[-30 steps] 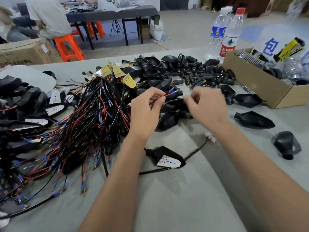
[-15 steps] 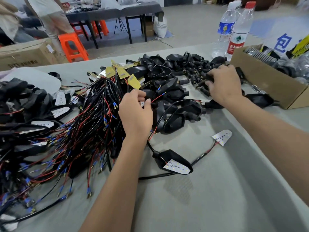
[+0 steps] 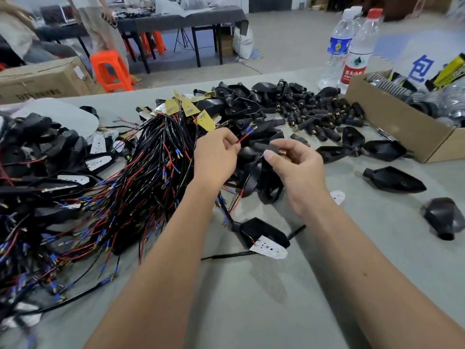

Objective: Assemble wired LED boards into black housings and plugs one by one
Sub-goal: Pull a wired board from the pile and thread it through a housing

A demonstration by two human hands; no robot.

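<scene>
Back from the heap of loose plugs (image 3: 324,117) comes the right hand (image 3: 297,170), and now it carries one black plug (image 3: 266,147) pinched between thumb and curled fingers (image 3: 270,155), brass end showing, held above the counter (image 3: 251,298) just beside the left hand (image 3: 216,154). That left hand pinches a red wire (image 3: 242,139) with its blue-tipped end pointing at the plug; the two are close but not yet joined, so this looks like the threading step. Down near the front edge lies one housing (image 3: 259,230) with a white LED board (image 3: 270,248) hanging half out of it, unfinished by the look of it. Plenty remains: a thick tangle of wired boards (image 3: 120,187) to the left, empty housings (image 3: 395,182) to the right, beside the cardboard box (image 3: 402,132). Early days, I'd judge.
</scene>
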